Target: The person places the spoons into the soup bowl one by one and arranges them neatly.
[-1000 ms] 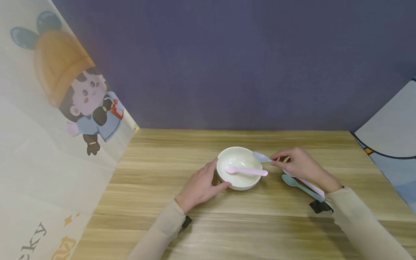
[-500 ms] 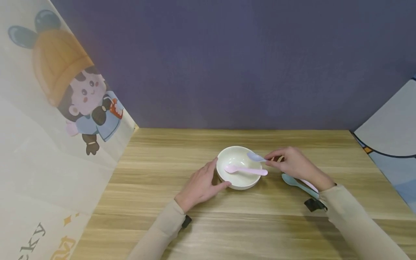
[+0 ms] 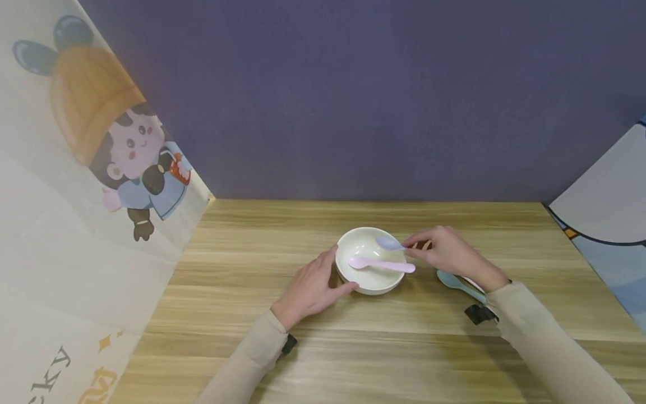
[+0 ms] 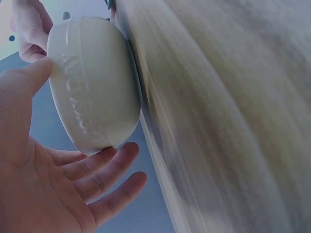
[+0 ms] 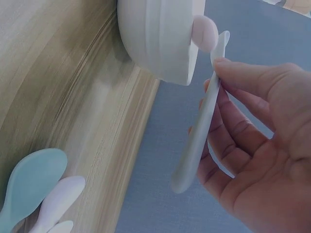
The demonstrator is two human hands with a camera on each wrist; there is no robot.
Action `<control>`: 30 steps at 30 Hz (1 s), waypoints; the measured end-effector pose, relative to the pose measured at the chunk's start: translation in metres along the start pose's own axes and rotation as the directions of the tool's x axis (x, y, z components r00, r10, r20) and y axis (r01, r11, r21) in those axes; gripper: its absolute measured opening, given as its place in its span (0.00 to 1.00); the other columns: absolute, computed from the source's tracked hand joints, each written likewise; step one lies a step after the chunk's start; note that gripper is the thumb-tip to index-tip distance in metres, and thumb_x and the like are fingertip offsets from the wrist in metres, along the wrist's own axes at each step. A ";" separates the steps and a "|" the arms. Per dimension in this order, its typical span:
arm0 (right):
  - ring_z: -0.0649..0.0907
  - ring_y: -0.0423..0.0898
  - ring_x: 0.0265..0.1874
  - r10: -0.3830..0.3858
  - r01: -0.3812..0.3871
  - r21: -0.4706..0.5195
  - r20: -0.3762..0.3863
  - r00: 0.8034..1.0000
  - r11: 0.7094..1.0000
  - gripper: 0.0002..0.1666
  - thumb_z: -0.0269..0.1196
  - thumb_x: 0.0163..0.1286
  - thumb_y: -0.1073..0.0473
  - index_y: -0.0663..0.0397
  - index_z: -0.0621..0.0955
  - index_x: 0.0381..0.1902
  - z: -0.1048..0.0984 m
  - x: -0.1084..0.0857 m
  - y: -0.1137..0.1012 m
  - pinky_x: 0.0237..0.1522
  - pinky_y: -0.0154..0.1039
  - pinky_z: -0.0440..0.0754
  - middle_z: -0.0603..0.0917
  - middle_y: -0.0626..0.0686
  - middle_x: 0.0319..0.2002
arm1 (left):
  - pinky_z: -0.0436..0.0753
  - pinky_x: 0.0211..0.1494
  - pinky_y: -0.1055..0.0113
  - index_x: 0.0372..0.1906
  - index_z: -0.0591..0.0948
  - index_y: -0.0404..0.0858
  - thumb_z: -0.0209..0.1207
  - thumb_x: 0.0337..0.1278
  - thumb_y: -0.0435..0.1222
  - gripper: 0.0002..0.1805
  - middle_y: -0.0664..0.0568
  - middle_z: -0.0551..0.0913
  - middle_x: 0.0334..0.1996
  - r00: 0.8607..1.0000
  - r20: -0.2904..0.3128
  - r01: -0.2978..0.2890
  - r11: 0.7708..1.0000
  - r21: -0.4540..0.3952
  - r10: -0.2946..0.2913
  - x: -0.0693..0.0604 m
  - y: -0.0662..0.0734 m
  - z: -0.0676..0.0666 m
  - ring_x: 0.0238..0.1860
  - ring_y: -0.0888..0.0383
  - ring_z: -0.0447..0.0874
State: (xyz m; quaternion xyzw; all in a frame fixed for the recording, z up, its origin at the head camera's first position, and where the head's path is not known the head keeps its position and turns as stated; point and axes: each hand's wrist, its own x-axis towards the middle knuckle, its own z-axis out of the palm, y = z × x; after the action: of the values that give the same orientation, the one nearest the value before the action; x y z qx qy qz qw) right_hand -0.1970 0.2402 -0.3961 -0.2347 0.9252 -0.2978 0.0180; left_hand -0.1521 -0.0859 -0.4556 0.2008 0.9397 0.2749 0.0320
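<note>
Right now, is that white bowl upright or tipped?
Upright: the white bowl stands base-down on the wood-grain table, its mouth facing up.

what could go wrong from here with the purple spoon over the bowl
The purple spoon might knock the pink spoon, whose handle sticks out past the bowl's rim. It could also slip, since the right-hand grip is a fingertip pinch. A bump might shift the bowl, as the left-hand grip touches only one side.

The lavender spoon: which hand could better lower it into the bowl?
Likely the right hand: it pinches the lavender spoon, whose head is over the bowl; the left hand touches the bowl's side.
</note>
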 end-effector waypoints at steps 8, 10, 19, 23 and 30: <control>0.86 0.40 0.33 -0.004 0.004 0.017 0.024 1.000 1.000 0.09 0.73 0.72 0.57 0.51 0.93 0.47 0.004 0.005 0.000 0.36 0.34 0.86 0.93 0.46 0.39 | 0.77 0.76 0.41 0.86 0.55 0.37 0.59 0.67 0.69 0.57 0.39 0.69 0.80 1.000 0.002 0.002 1.000 -0.004 -0.002 0.000 -0.001 -0.001 0.76 0.39 0.73; 0.86 0.42 0.33 -0.006 0.006 0.023 0.026 1.000 1.000 0.09 0.73 0.72 0.57 0.51 0.93 0.47 0.004 0.006 -0.001 0.36 0.34 0.85 0.93 0.46 0.39 | 0.77 0.76 0.41 0.86 0.55 0.37 0.59 0.67 0.69 0.57 0.39 0.69 0.80 1.000 0.004 0.004 1.000 -0.004 -0.003 0.000 -0.001 -0.001 0.77 0.39 0.73; 0.86 0.43 0.32 0.002 -0.003 0.045 0.026 1.000 0.999 0.09 0.74 0.71 0.58 0.52 0.93 0.46 0.010 0.009 -0.003 0.35 0.33 0.84 0.94 0.51 0.43 | 0.78 0.74 0.40 0.86 0.56 0.37 0.59 0.67 0.69 0.57 0.39 0.69 0.79 1.000 0.004 0.003 1.000 0.002 -0.003 0.001 0.000 0.000 0.76 0.39 0.74; 0.86 0.43 0.33 -0.004 0.003 0.048 0.022 1.000 0.999 0.08 0.74 0.69 0.60 0.53 0.93 0.45 0.015 0.011 -0.004 0.35 0.33 0.85 0.94 0.51 0.42 | 0.78 0.75 0.41 0.86 0.56 0.39 0.59 0.67 0.69 0.57 0.40 0.70 0.79 1.000 0.004 0.002 1.000 -0.005 -0.002 0.000 0.000 0.000 0.76 0.39 0.74; 0.86 0.40 0.32 -0.006 0.005 0.033 0.033 0.999 0.999 0.08 0.74 0.69 0.60 0.52 0.94 0.44 0.021 0.016 -0.007 0.34 0.33 0.84 0.94 0.50 0.42 | 0.78 0.75 0.43 0.86 0.56 0.39 0.59 0.68 0.68 0.56 0.40 0.70 0.79 1.000 0.005 0.001 1.000 -0.002 -0.001 0.001 0.000 0.001 0.76 0.41 0.74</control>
State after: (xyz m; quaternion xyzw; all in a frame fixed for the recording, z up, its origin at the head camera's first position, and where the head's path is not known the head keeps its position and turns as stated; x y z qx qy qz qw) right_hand -0.2049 0.2164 -0.4081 -0.2418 0.9191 -0.3088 0.0363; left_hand -0.1527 -0.0853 -0.4561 0.2008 0.9395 0.2753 0.0346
